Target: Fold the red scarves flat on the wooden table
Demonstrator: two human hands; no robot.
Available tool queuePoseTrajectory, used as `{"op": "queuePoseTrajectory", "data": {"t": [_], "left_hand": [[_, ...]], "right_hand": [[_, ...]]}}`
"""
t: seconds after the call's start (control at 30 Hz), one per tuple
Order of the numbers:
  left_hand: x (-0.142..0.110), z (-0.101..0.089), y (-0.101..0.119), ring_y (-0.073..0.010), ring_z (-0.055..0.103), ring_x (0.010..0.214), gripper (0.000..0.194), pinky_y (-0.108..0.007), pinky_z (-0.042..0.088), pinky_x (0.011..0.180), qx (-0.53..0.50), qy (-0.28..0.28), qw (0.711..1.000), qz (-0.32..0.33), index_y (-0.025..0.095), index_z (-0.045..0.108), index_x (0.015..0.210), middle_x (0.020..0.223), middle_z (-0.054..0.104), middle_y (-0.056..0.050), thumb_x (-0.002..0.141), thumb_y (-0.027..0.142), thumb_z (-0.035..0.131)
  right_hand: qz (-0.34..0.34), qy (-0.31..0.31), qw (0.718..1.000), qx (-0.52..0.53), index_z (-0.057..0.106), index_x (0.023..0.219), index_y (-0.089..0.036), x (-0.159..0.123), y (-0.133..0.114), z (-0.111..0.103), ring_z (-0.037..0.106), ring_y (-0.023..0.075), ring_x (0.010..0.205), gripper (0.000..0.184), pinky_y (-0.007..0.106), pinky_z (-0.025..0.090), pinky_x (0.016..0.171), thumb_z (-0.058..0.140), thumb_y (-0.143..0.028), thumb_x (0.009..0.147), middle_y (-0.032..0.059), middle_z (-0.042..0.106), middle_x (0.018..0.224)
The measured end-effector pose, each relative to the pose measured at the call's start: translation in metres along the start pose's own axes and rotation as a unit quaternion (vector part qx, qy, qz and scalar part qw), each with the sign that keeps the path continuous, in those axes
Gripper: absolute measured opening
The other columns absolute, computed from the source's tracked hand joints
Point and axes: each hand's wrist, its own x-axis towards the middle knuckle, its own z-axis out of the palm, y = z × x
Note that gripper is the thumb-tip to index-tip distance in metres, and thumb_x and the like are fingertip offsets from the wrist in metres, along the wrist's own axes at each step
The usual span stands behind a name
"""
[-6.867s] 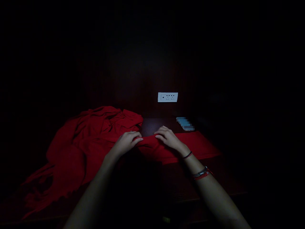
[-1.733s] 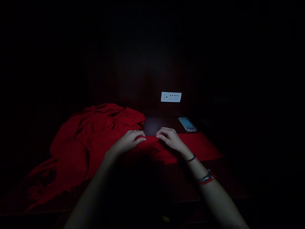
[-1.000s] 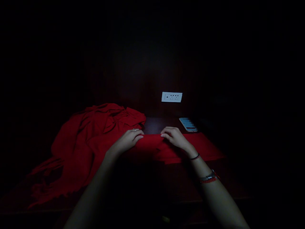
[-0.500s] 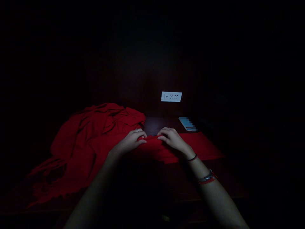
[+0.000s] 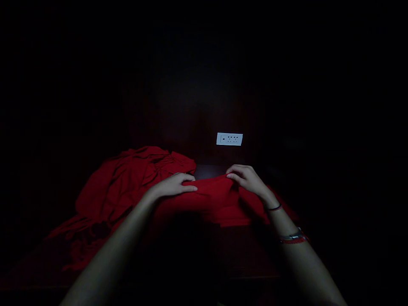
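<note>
A red scarf (image 5: 127,178) with a fringed end lies on a dark table; its left part is a crumpled heap and its right part a flatter strip. My right hand (image 5: 250,180) pinches the far edge of the strip between thumb and fingers and holds it slightly raised, so the cloth slopes up toward it. To the left, my left hand (image 5: 174,185) grips the same edge, thumb on the near side and fingertips partly hidden by the cloth. Between the hands the edge is stretched. Shadow covers the scarf's near part.
Behind the scarf a strip of the dark table (image 5: 205,171) shows. A white wall socket (image 5: 229,139) sits on the dark wall beyond it. The table's front edge runs faintly below. Most of the surroundings are too dark to make out.
My right hand has moved right and up, drawing the scarf's edge with it, and the gap between my hands has widened. The phone seen earlier is now hidden behind my right hand. The view has tilted slightly.
</note>
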Motion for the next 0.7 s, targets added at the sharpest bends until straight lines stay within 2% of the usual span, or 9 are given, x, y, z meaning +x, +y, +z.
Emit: {"op": "queuePoseTrajectory", "data": {"t": [0.1, 0.17, 0.3, 0.37, 0.43, 0.5, 0.57, 0.63, 0.7], "left_hand": [[0.005, -0.033, 0.015, -0.0134, 0.051, 0.078, 0.023, -0.022, 0.039, 0.071, 0.013, -0.026, 0.999, 0.025, 0.018, 0.053, 0.085, 0.084, 0.056, 0.002, 0.073, 0.036, 0.046], [0.002, -0.038, 0.017, -0.0151, 0.051, 0.082, 0.023, -0.024, 0.039, 0.075, 0.076, -0.019, 0.997, 0.007, 0.018, 0.052, 0.091, 0.089, 0.056, 0.0, 0.069, 0.026, 0.049], [-0.026, 0.005, -0.008, -0.0212, 0.05, 0.092, 0.035, -0.032, 0.038, 0.081, 0.193, 0.079, 0.969, -0.132, 0.014, 0.053, 0.096, 0.1, 0.055, -0.009, 0.065, 0.01, 0.04], [-0.048, 0.03, -0.026, -0.02, 0.052, 0.092, 0.033, -0.03, 0.039, 0.082, 0.138, 0.071, 0.97, -0.187, 0.014, 0.056, 0.092, 0.095, 0.058, -0.009, 0.063, 0.01, 0.04], [-0.067, 0.037, -0.039, -0.018, 0.056, 0.083, 0.028, -0.027, 0.043, 0.075, 0.026, 0.084, 0.964, -0.253, 0.015, 0.056, 0.086, 0.084, 0.06, -0.005, 0.065, 0.015, 0.04], [-0.078, 0.019, -0.042, -0.0166, 0.056, 0.069, 0.025, -0.027, 0.046, 0.064, -0.082, 0.124, 0.945, -0.29, 0.015, 0.055, 0.084, 0.072, 0.059, -0.002, 0.067, 0.021, 0.039], [-0.08, -0.021, -0.034, -0.0147, 0.054, 0.061, 0.025, -0.028, 0.045, 0.059, -0.133, 0.19, 0.931, -0.283, 0.014, 0.053, 0.085, 0.069, 0.057, -0.001, 0.067, 0.024, 0.039], [-0.075, -0.067, -0.018, -0.0144, 0.052, 0.062, 0.027, -0.03, 0.045, 0.062, -0.065, 0.309, 0.909, -0.273, 0.013, 0.053, 0.089, 0.072, 0.056, -0.002, 0.069, 0.026, 0.038], [-0.07, -0.1, -0.001, -0.0157, 0.052, 0.076, 0.029, -0.032, 0.043, 0.072, 0.061, 0.416, 0.881, -0.219, 0.014, 0.052, 0.092, 0.085, 0.055, -0.003, 0.071, 0.024, 0.036]], "right_hand": [[0.02, 0.056, 0.998, 0.005, 0.058, 0.075, -0.015, 0.01, 0.002, -0.036, 0.053, 0.0137, 0.071, 0.016, 0.023, 0.038, 0.065, 0.05, -0.028, 0.076, 0.003, 0.059, 0.075], [0.059, 0.111, 0.991, 0.038, 0.057, 0.075, -0.015, 0.014, 0.004, -0.053, 0.052, 0.0138, 0.07, 0.015, 0.024, 0.038, 0.063, 0.051, -0.029, 0.074, 0.0026, 0.058, 0.074], [0.142, 0.177, 0.964, 0.14, 0.054, 0.072, -0.015, 0.005, 0.018, -0.063, 0.048, 0.0112, 0.06, 0.015, 0.022, 0.037, 0.055, 0.055, -0.03, 0.067, -0.0003, 0.053, 0.066], [0.171, 0.183, 0.953, 0.173, 0.054, 0.071, -0.015, -0.006, 0.029, -0.058, 0.046, 0.01, 0.057, 0.017, 0.022, 0.035, 0.052, 0.056, -0.031, 0.064, -0.0015, 0.051, 0.063], [0.196, 0.171, 0.947, 0.189, 0.054, 0.07, -0.015, -0.017, 0.041, -0.051, 0.044, 0.0094, 0.055, 0.019, 0.022, 0.034, 0.051, 0.056, -0.032, 0.063, -0.0021, 0.05, 0.061], [0.217, 0.159, 0.944, 0.193, 0.054, 0.069, -0.015, -0.024, 0.051, -0.045, 0.043, 0.0094, 0.054, 0.02, 0.022, 0.034, 0.05, 0.057, -0.032, 0.061, -0.0024, 0.049, 0.059], [0.229, 0.169, 0.939, 0.194, 0.054, 0.067, -0.015, -0.025, 0.056, -0.043, 0.043, 0.0096, 0.054, 0.02, 0.022, 0.034, 0.051, 0.058, -0.032, 0.059, -0.0023, 0.049, 0.059], [0.229, 0.2, 0.933, 0.196, 0.053, 0.067, -0.015, -0.022, 0.057, -0.043, 0.044, 0.0099, 0.056, 0.02, 0.022, 0.035, 0.053, 0.058, -0.033, 0.059, -0.0019, 0.049, 0.061], [0.219, 0.233, 0.928, 0.192, 0.053, 0.069, -0.016, -0.02, 0.055, -0.046, 0.045, 0.0104, 0.058, 0.02, 0.023, 0.036, 0.054, 0.057, -0.034, 0.06, -0.0012, 0.05, 0.064]]}}
